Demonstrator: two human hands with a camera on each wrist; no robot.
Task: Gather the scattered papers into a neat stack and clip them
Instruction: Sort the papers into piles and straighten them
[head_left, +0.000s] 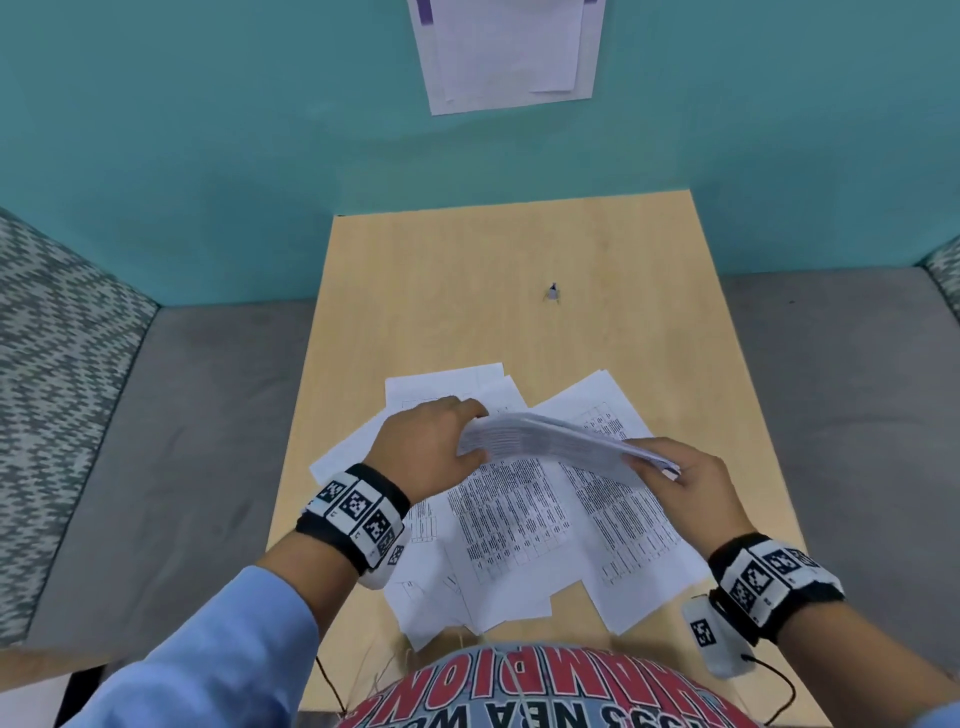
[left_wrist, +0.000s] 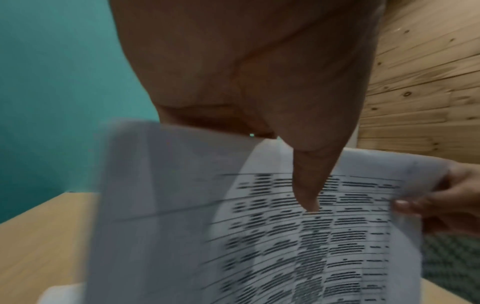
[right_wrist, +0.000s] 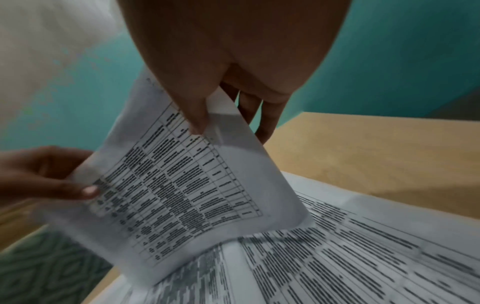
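Both hands hold a printed sheet (head_left: 550, 441) lifted above the table. My left hand (head_left: 447, 441) pinches its left end, thumb on the printed side (left_wrist: 309, 197). My right hand (head_left: 691, 478) pinches the right end (right_wrist: 197, 123). The held sheet (left_wrist: 285, 236) (right_wrist: 182, 195) shows a table of text. Several other printed papers (head_left: 519, 519) lie scattered and overlapping on the wooden table (head_left: 467, 291) beneath, also seen as papers (right_wrist: 363, 257) in the right wrist view. A small binder clip (head_left: 552, 293) stands alone farther back on the table.
A teal partition wall (head_left: 208, 130) rises behind the table, with papers pinned (head_left: 509, 52) high on it. Grey cushioned seating (head_left: 182, 441) flanks the table on both sides. Thin cables (head_left: 779, 696) hang near the table's front edge by my torso.
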